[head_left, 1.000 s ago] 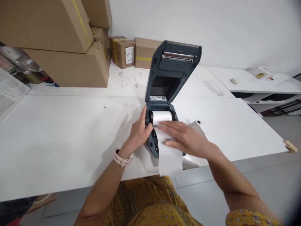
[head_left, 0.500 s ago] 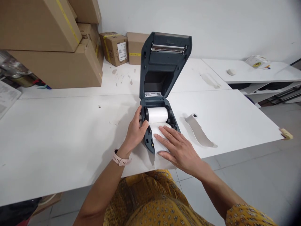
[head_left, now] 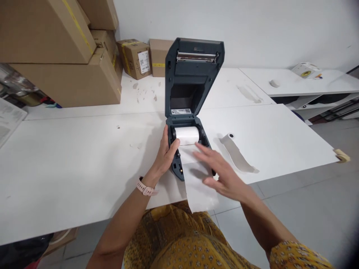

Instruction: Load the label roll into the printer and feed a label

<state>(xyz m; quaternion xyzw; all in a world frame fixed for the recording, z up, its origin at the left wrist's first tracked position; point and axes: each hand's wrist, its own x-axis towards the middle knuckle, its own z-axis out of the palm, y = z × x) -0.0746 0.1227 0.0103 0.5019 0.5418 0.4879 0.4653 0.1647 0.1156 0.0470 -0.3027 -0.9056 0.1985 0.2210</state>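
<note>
A dark grey label printer [head_left: 176, 170] stands on the table with its lid [head_left: 193, 73] raised. Inside it a white label roll [head_left: 187, 135] sits between two black holders. From the roll a white label strip [head_left: 198, 186] runs toward me and hangs past the printer's front. My left hand [head_left: 165, 155] grips the printer's left wall, the thumb over the rim beside the roll. Above the strip, at the right, is my right hand [head_left: 221, 173], open with fingers apart and slightly blurred; it holds nothing. Whether a fingertip touches the strip I cannot tell.
A small paper roll with a curled grey tail [head_left: 237, 155] lies right of the printer on the white table [head_left: 84, 160]. Cardboard boxes [head_left: 75, 80] are stacked at the back left. A white box [head_left: 306, 71] rests at the far right. The table's front edge is close to me.
My right hand has lifted off the label strip and shifted slightly right. More of the strip shows, its free end now farther out toward me. My left hand stays on the printer.
</note>
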